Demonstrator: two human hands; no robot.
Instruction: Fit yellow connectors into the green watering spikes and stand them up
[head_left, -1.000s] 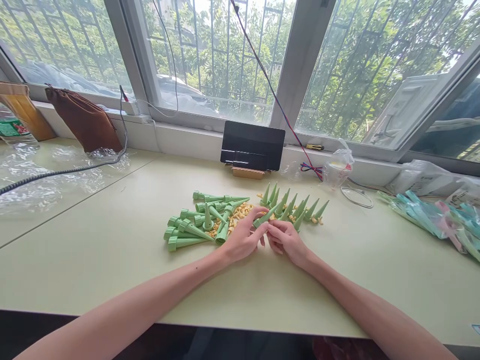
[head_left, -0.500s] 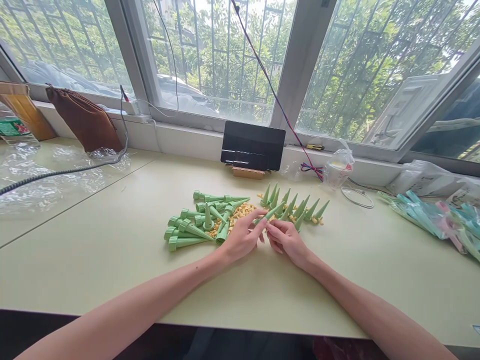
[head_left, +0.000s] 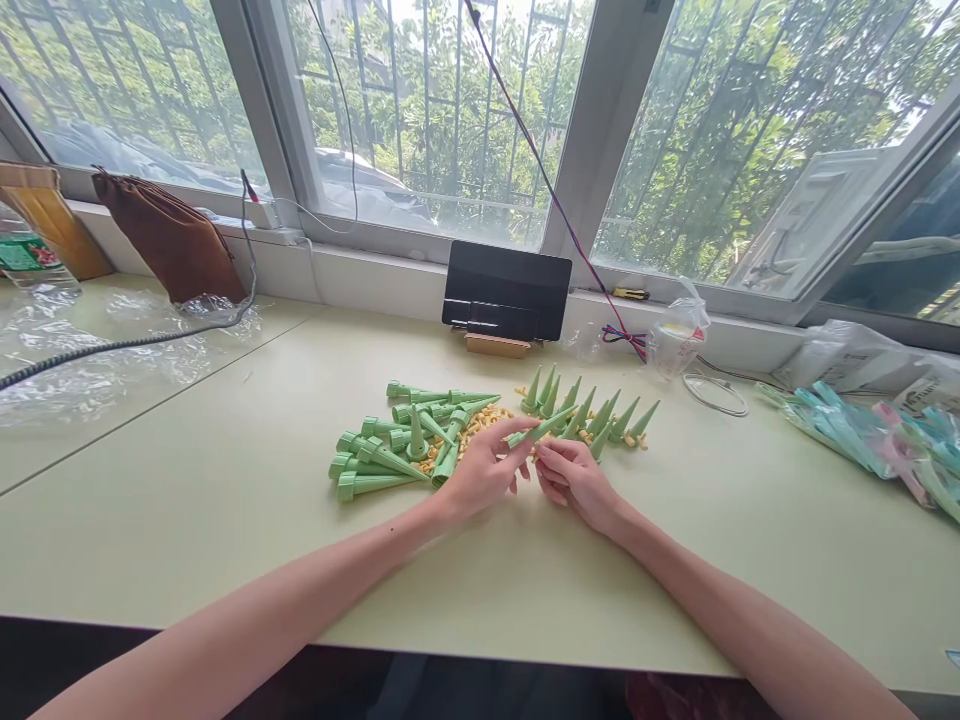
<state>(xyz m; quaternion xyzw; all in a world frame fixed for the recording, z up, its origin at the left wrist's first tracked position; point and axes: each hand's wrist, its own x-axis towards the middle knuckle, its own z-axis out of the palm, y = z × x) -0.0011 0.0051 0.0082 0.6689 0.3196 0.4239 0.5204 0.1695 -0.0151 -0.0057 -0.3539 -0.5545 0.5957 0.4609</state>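
My left hand (head_left: pixel 484 472) pinches a green plastic cone spike (head_left: pixel 538 430) between thumb and fingers, its tip pointing up and to the right. Right beside it, my right hand (head_left: pixel 574 476) has its fingers curled at the spike's wide end; what they hold is too small to name. A loose heap of green spikes (head_left: pixel 390 448) lies to the left over small yellow parts (head_left: pixel 474 428). Behind my hands stands a row of upright green spikes (head_left: pixel 592 410) with yellow pieces at their bases.
A dark tablet on a wooden stand (head_left: pixel 505 295) leans at the sill. A brown pouch (head_left: pixel 169 240) and crumpled clear plastic (head_left: pixel 82 350) lie at left. A small plastic bag (head_left: pixel 677 335), a white cable (head_left: pixel 714 392) and pastel packets (head_left: pixel 877 435) sit at right.
Both hands stay in place; the held spike has shifted slightly upward and my left fingers have adjusted their pinch on it.
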